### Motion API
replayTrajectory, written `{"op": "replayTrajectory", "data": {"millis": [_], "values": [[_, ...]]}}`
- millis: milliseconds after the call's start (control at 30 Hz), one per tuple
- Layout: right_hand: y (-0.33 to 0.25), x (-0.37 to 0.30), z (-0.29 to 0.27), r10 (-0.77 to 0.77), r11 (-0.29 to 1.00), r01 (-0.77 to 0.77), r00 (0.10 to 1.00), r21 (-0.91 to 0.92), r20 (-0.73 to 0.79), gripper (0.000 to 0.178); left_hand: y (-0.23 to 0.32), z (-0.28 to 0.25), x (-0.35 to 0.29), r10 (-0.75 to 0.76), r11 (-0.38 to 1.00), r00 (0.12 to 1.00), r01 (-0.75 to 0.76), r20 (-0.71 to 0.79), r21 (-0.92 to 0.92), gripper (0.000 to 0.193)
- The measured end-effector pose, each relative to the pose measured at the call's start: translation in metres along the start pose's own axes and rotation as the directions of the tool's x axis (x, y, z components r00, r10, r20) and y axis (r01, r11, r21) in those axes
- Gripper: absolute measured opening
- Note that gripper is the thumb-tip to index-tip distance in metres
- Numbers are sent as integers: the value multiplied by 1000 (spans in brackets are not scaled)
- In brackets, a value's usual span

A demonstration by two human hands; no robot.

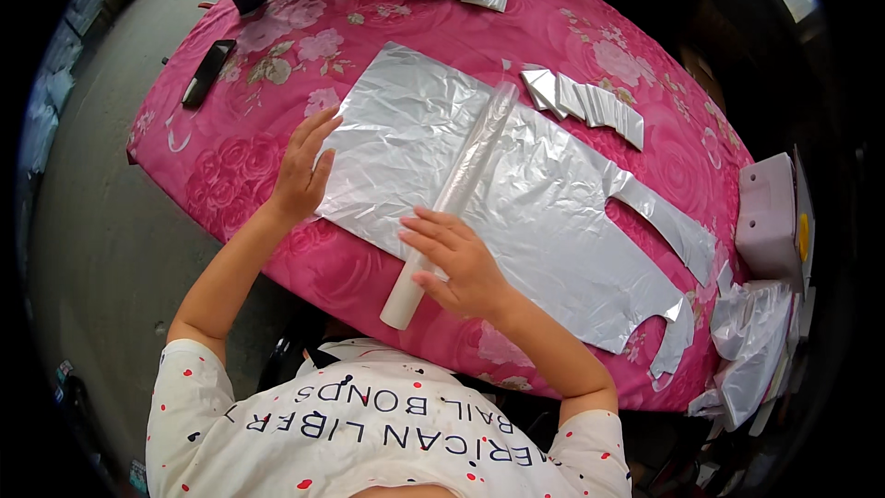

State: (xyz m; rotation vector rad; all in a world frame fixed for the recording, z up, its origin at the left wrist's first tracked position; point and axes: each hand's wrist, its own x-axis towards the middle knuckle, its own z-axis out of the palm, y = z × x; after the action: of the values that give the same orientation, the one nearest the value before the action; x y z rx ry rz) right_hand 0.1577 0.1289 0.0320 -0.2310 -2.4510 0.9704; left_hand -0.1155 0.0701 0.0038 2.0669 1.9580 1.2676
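Got the bare left hand (302, 166) open, thumb apart, just beside the nine o'clock edge of a crinkly silver plastic sheet with U-shaped cut-outs (553, 203). Got the bare right hand (461, 266) loosely spread over a long roll of clear plastic film (466, 166), laid across the sheet from one to seven o'clock; can't tell if touching. Seeing plenty of pink floral tablecloth (249, 124) toward ten, flat white squares (595, 106) at one, grey floor (101, 194) at nine.
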Motion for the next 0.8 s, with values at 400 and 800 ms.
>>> {"op": "replayTrajectory", "data": {"millis": [400,800], "values": [[55,28,24,108,887,-17,979,-461,171,56,0,-53,-103,-239,969,969,243,-61,51,41],[57,43,39,95,896,-21,985,-444,144,59,-30,-54,-32,404,885,766,-466,499,-2,12]]}}
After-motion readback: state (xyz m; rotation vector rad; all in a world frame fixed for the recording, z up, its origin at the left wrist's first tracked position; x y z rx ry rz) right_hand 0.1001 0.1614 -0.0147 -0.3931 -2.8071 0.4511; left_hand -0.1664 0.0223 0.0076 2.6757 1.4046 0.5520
